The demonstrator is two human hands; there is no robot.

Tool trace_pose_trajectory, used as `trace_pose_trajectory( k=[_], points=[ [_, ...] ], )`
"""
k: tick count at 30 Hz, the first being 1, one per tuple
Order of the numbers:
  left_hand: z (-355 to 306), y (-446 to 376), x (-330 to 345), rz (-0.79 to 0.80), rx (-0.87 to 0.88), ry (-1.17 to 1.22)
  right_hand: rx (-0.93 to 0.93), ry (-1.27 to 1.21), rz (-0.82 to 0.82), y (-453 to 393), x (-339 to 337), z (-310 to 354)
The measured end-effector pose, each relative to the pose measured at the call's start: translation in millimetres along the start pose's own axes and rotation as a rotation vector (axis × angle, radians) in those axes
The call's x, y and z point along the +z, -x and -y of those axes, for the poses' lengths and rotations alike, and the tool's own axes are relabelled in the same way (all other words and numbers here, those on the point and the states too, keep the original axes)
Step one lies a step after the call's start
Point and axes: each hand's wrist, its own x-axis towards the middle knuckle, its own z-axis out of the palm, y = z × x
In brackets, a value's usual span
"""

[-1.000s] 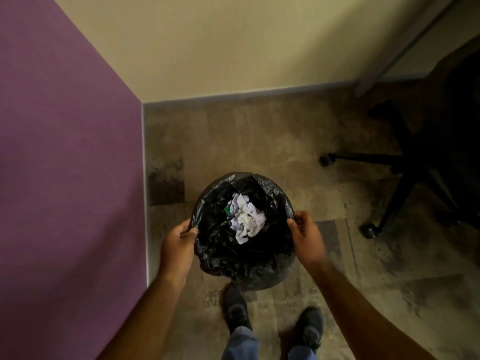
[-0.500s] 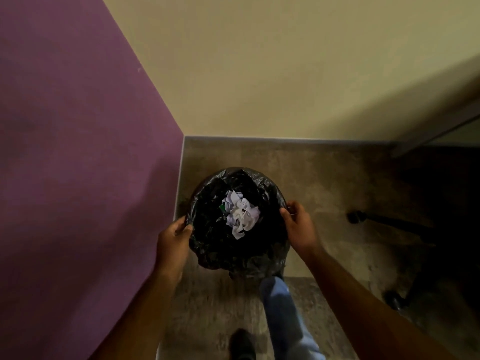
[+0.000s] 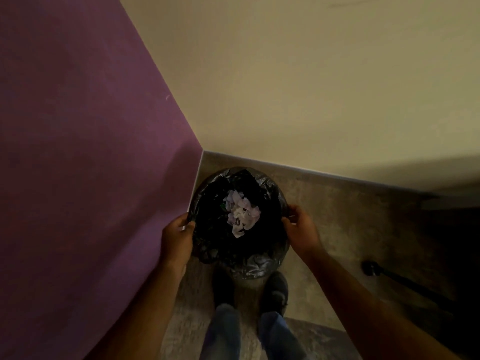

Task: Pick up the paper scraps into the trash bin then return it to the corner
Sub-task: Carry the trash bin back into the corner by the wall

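Observation:
A round trash bin (image 3: 255, 265) lined with a black plastic bag is held in front of me, close to the corner where the purple wall meets the cream wall. White crumpled paper scraps (image 3: 241, 213) lie inside it. My left hand (image 3: 178, 239) grips the bin's left rim, next to the purple wall. My right hand (image 3: 301, 229) grips the right rim. I cannot tell whether the bin's base touches the floor.
The purple wall (image 3: 91, 152) stands tight on the left and the cream wall (image 3: 324, 87) is just behind the bin. My two shoes (image 3: 275, 289) are on the carpet below the bin. A black office chair leg with a caster (image 3: 371, 267) lies at the right.
I have carried the bin forward into the corner; the walls are much closer and the floor behind the bin has nearly vanished. Both hands keep their hold on the rim.

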Motion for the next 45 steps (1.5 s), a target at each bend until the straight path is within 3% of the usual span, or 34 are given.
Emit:
trace_pose_trajectory(
  k=[6, 17, 25, 45],
  points=[
    [-7.1, -81.9, 11.5, 0.089, 0.017, -0.092, 0.062, 0.011, -0.011, -70.4, 25.0, 7.5],
    [18.9, -227.7, 50.4, 0.051, 0.02, -0.151, 0.064, 0.132, -0.021, -193.8, 99.8, -9.5],
    [43.8, -303.8, 72.0, 0.042, 0.059, -0.13, 0.113, 0.058, 0.009, -249.3, 151.3, -26.7],
    [80.3, -335.6, 87.5, -0.045, 0.091, -0.264, 0.084, 0.041, 0.031, -280.4, 183.0, -40.6]
  ],
)
